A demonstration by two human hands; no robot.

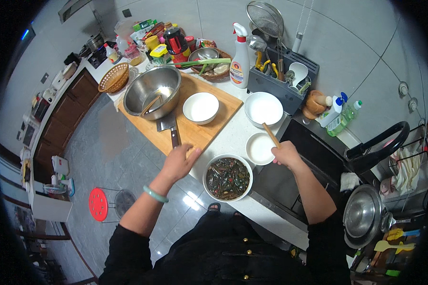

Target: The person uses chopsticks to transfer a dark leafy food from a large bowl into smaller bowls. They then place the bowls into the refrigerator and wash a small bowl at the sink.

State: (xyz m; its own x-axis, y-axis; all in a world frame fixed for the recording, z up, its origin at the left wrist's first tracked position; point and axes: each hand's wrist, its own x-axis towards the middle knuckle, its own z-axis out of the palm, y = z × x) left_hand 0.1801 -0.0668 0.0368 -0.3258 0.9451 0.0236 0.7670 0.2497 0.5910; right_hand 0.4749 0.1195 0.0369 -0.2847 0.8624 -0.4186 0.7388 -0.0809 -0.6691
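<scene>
My left hand (181,159) is spread over the near edge of the wooden cutting board (217,126), close to the handle of a cleaver (174,132); nothing shows in it. My right hand (286,154) grips wooden chopsticks (271,135) and is beside a small white bowl (258,149) of whitish contents. Behind that stands a larger white bowl (263,107). A white bowl of dark, chopped food in liquid (229,178) sits at the counter's front edge. On the board are a white bowl (200,107) and a steel mixing bowl (153,91) with chopsticks in it.
A spray bottle (239,58), a utensil rack (281,76) and a wicker basket (115,77) stand along the back. Right of the bowls is a dark sink (289,185) with a black faucet (378,146). A red-topped stool (98,204) stands on the floor at left.
</scene>
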